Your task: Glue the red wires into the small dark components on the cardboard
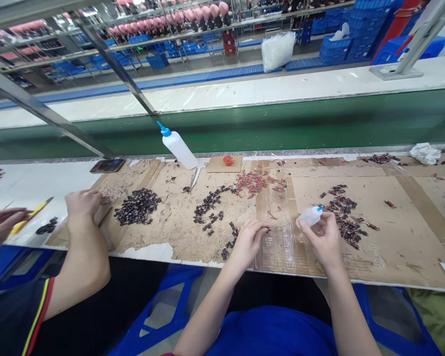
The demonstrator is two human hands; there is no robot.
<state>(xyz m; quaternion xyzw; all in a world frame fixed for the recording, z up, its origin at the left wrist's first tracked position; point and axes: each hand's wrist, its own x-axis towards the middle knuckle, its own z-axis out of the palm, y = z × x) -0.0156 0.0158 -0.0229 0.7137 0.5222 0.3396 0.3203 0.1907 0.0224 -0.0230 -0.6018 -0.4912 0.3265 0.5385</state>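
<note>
My right hand grips a small clear squeeze bottle with a blue tip, held just above the cardboard mat. My left hand rests on the mat with fingers pinched at a tiny part; the part itself is too small to make out. A pile of small dark and red parts lies just right of the bottle. Another scatter of red parts sits beyond my hands, and dark parts lie to the left of my left hand.
A co-worker's arm and hand with a yellow tool work at the left, by a dark parts heap. A large white bottle, a red cap, a phone and a green conveyor belt lie behind.
</note>
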